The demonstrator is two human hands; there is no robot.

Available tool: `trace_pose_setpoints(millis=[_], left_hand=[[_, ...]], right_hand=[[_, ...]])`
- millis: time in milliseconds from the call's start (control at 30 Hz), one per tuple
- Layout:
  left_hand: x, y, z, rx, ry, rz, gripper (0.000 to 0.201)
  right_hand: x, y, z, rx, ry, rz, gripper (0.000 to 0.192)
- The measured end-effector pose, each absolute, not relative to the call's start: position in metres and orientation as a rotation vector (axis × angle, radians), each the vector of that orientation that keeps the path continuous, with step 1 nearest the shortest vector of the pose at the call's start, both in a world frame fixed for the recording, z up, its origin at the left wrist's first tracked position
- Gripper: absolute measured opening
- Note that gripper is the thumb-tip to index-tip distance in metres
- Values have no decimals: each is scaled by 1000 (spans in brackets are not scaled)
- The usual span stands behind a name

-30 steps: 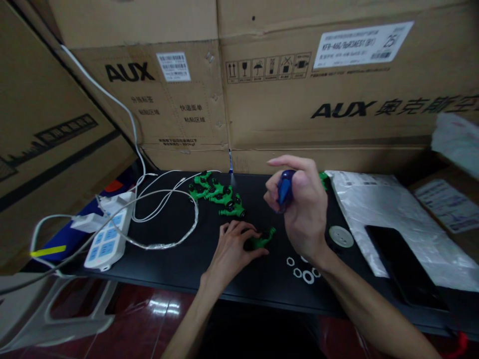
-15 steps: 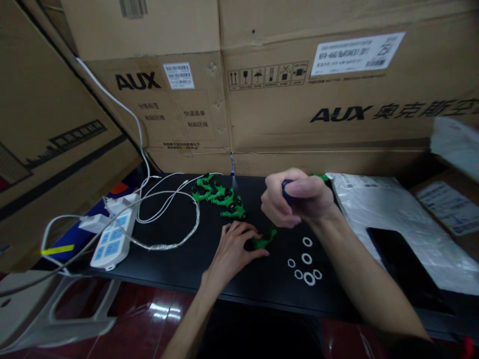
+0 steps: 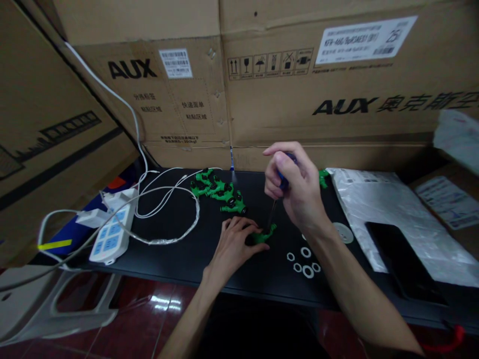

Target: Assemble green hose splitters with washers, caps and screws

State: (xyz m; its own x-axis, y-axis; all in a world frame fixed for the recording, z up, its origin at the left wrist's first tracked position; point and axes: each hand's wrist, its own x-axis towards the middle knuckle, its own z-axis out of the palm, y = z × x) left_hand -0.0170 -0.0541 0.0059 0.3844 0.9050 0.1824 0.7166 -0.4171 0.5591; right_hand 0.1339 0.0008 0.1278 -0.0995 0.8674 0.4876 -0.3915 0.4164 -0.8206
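My left hand (image 3: 234, 243) presses down on a small green toy part (image 3: 264, 235) lying on the black table (image 3: 179, 254). Above it, my right hand (image 3: 297, 187) grips a blue-handled screwdriver (image 3: 282, 180) upright, its thin shaft (image 3: 271, 216) pointing down at the green part. Several white rings (image 3: 304, 261) lie just right of the part, and a white disc (image 3: 342, 232) sits partly behind my right wrist. A cluster of more green parts with black wheels (image 3: 220, 191) lies farther back.
White cables (image 3: 168, 199) and a power strip (image 3: 112, 234) lie on the table's left. A silvery plastic bag (image 3: 389, 209) with a black phone (image 3: 396, 249) on it lies at right. Large cardboard boxes (image 3: 299, 80) wall in the back and left.
My right hand has turned the screwdriver upright and lowered its tip onto the green part. My left hand has stayed on the part. The view shifted slightly.
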Motion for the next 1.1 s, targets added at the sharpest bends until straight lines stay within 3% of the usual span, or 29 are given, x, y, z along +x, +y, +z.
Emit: trace_pose_setpoints(millis=[100,167,300,433,533,733,800,967,1100], left_hand=[[-17,-55,7,2261,1395,667,35],[-18,-54,7,2266,1388,669,35],[-20,-52,6,2292,1377,651,34],[-20,-51,5,2297,1381,620,32],[-19,-50,5,2295,1394,620,32],[-18,-50,4,2282,1402,633,32],[-18,-50,4,2279,1401,628,32],[-20,-49,6,2290,1366,626,33],[-20,-49,6,2295,1360,633,33]], right_hand=[[149,5,130,-302,-1348,1465,32],[157,7,133,-179,-1387,1600,31],[164,16,142,60,-1518,1758,17],[159,27,144,25,-1577,1800,33],[149,25,138,-189,-1432,1591,40],[121,-8,127,-636,-1045,722,26],[121,-14,130,-654,-1093,680,23],[149,4,142,-267,-1480,1337,15],[159,20,144,34,-1609,1791,33]])
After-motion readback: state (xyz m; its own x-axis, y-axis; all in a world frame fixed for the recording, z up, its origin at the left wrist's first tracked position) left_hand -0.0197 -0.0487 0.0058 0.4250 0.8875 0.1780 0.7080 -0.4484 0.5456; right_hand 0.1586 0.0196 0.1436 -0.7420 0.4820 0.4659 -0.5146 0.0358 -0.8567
